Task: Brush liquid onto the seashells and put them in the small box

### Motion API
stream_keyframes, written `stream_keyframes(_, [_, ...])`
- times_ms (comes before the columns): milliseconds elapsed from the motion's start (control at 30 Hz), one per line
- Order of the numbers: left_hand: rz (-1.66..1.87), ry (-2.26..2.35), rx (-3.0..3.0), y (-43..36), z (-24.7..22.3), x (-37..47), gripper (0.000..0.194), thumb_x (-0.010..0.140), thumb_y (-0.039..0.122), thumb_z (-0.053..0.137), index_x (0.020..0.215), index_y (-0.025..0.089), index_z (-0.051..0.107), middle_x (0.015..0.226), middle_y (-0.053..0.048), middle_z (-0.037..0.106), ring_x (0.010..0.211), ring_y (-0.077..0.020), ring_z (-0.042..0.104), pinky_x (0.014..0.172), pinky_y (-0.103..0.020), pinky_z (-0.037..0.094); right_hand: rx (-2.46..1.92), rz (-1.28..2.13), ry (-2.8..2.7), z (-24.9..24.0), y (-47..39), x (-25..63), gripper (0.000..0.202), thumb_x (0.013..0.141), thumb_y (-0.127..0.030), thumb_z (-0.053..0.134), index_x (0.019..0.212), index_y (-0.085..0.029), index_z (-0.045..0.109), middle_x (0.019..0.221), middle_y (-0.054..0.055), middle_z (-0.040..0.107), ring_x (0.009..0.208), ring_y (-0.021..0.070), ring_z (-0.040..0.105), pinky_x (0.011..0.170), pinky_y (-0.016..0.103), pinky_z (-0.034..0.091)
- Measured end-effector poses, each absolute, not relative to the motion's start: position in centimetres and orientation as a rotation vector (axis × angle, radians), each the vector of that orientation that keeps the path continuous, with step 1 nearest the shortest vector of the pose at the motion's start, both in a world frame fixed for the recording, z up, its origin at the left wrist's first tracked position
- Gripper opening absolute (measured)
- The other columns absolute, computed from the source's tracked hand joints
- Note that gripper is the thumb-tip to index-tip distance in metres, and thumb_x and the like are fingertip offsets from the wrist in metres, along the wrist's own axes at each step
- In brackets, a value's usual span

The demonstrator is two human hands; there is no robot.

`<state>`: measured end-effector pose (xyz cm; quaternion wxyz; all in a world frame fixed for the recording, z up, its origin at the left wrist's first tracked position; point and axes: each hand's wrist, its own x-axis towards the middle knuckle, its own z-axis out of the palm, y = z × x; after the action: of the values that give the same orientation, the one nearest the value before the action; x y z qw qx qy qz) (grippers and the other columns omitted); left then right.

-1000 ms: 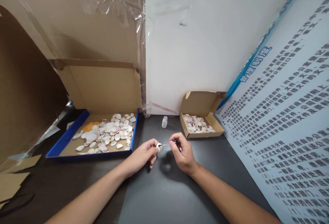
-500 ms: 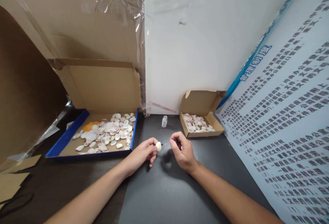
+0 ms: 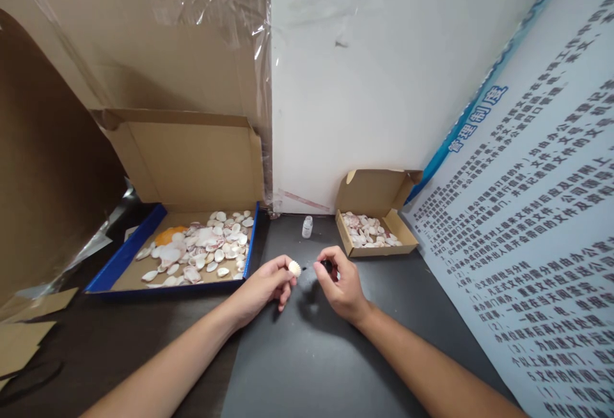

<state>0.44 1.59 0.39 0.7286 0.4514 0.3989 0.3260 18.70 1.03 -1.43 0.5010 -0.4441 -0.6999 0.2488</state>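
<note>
A small ribbed, cream-coloured seashell point(image 3: 294, 269) is pinched between the thumb and forefinger of my left hand point(image 3: 271, 282). My right hand point(image 3: 341, 284) grips a round black brush cap point(image 3: 327, 266), partly hidden by the fingers. Its thin dark tip points left and ends close beside the shell; whether the two touch I cannot tell. Behind both hands a small clear glass bottle point(image 3: 307, 227) with a white label stands upright on the dark mat point(image 3: 307, 367).
To the left lies an open blue-edged cardboard box point(image 3: 158, 282) full of loose shells. A smaller open cardboard box point(image 3: 384, 251) at the back right also holds shells. A white wall panel point(image 3: 336, 117) rises behind, and a printed board point(image 3: 527, 213) borders the right side.
The shell has turned slightly and shifted a little left in my left fingers. My right hand has rotated a bit, so more of the black cap shows.
</note>
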Motion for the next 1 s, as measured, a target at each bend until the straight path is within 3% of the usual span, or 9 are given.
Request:
stream_keyframes(433, [0.732,0.860,0.958,1.66,0.52,0.39,0.021,0.077,0.032,0.064,0.080,0.017,0.049,0.075,0.002,0.058,0.045,-0.0042,0.043,0.043,-0.019,0.037,-1.069,0.608,-1.730,-1.46,0.94,18.82,0.010,0.089,-0.029,0.050,0.085,-0.020,0.053,0.061,-0.004,0.045,0.050,0.0101,0.040,0.048,0.022,0.034])
stream_keyframes(1000, [0.726,0.848,0.928,1.77,0.37,0.24,0.021,0.077,0.030,0.065,0.078,0.016,0.050,0.065,0.004,0.052,0.046,-0.0046,0.041,0.044,-0.017,0.034,-1.049,0.580,-1.744,-1.35,0.97,18.79,0.009,0.089,-0.026,0.050,0.084,-0.019,0.053,0.061,-0.005,0.044,0.049,0.0094,0.040,0.047,0.021,0.033])
